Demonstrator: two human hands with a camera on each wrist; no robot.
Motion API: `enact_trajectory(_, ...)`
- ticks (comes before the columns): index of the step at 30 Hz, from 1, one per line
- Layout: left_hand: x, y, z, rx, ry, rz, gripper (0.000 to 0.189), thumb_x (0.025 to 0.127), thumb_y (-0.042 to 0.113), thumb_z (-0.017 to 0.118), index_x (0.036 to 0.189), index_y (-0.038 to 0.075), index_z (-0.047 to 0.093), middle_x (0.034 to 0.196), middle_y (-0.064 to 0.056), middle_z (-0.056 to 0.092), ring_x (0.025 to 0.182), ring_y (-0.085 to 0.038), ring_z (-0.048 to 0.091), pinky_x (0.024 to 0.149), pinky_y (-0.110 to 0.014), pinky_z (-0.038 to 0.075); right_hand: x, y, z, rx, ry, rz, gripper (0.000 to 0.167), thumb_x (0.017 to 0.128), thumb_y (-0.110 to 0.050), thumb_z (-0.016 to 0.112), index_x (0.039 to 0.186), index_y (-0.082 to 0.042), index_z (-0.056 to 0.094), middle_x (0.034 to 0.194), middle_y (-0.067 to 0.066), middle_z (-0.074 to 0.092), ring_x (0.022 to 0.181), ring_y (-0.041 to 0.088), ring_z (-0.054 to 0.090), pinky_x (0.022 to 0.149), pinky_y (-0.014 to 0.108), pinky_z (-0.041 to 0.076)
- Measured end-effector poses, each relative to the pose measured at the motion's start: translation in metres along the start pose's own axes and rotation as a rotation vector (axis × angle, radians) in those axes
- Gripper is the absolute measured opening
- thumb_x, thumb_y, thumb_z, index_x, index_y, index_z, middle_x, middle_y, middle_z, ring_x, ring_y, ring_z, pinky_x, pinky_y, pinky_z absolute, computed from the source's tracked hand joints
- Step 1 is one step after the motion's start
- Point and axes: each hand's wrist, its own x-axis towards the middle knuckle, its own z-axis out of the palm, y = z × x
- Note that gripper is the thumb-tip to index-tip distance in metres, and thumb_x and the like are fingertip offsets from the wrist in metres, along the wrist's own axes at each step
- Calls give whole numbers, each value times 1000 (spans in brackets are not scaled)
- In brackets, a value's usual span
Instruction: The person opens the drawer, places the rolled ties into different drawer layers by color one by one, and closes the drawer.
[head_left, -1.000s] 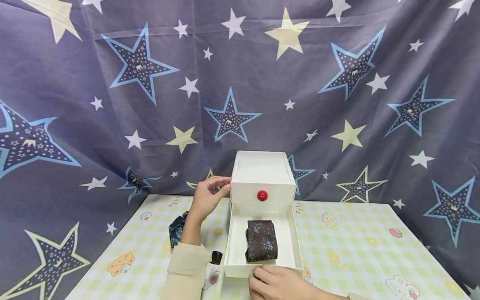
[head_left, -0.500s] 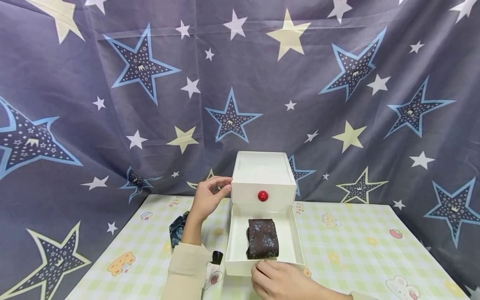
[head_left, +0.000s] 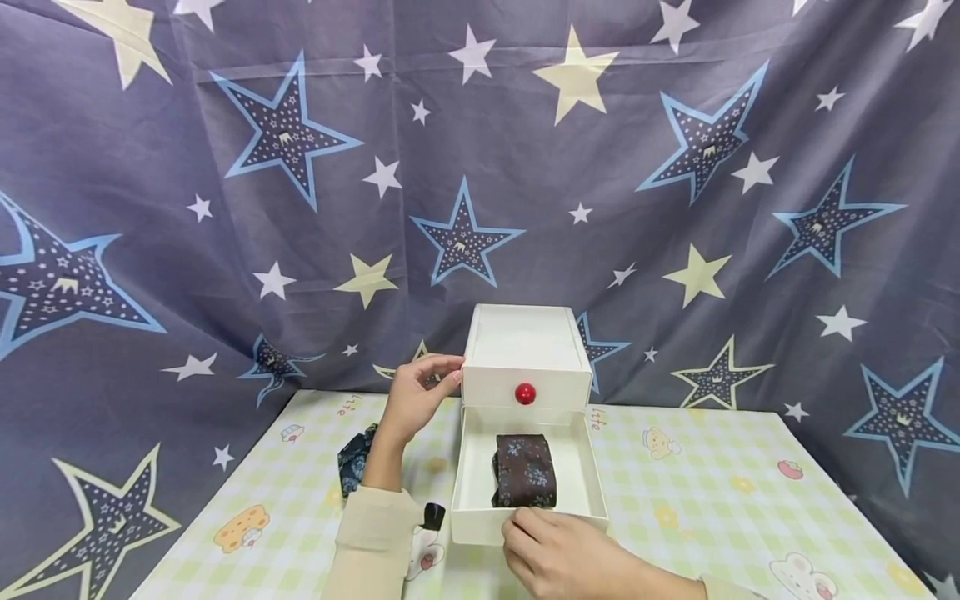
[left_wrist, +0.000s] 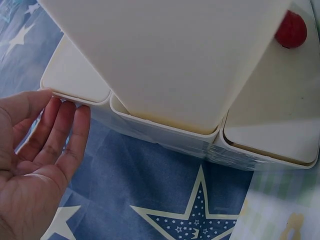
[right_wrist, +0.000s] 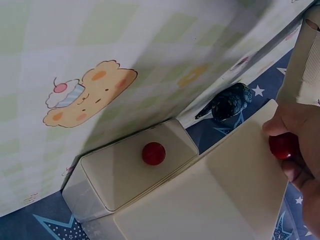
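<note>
The drawer edges inward, looking nearer closed! Right hand pinches its knob, tie inside at that hand's eleven o'clock; left hand, fingers relaxed, touches the cabinet's nine-o'clock side.

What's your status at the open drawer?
Left hand against left side of white cabinet. Right hand gripping drawer's red knob. Folded brown floral fabric inside; nothing visible blocking drawer.

Left hand with fingertips touching the edge of a white drawer unit, middle drawer jutting out, red knob at upper right, blue star-printed cloth, checked tablecloth.
</note>
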Motion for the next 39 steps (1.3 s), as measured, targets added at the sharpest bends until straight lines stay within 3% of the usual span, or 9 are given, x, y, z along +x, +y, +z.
enact_trajectory(14,0,8,0,-4,-5,-12,24,94,0,72,117,-8,72,114,-24,70,94,-14,64,65,-20,47,4,10,4,-51,-5,21,46,105,3,28,89,-9,70,95,4,65,89,19,57,87,28,53)
enact_trajectory(23,0,7,0,13,-3,-10,24,94,-1,72,117,-8,72,113,-24,70,94,-14,64,66,-20,47,6,14,4,5,-54,67,59,108,5,16,92,-9,71,98,3,65,91,18,56,87,27,51)
enact_trajectory(33,1,5,0,-3,-5,-3,23,94,-1,72,116,-8,72,112,-24,70,93,-13,64,65,-19,47,7,19,11,-23,-27,90,48,106,2,26,88,-9,69,92,3,62,87,19,55,84,28,50)
enact_trajectory(39,1,5,0,6,-3,7,23,94,-1,72,115,-8,72,111,-24,71,92,-15,64,64,-19,47,7,21,13,-27,-42,83,50,106,3,24,88,-8,69,92,3,62,86,19,55,84,28,50)
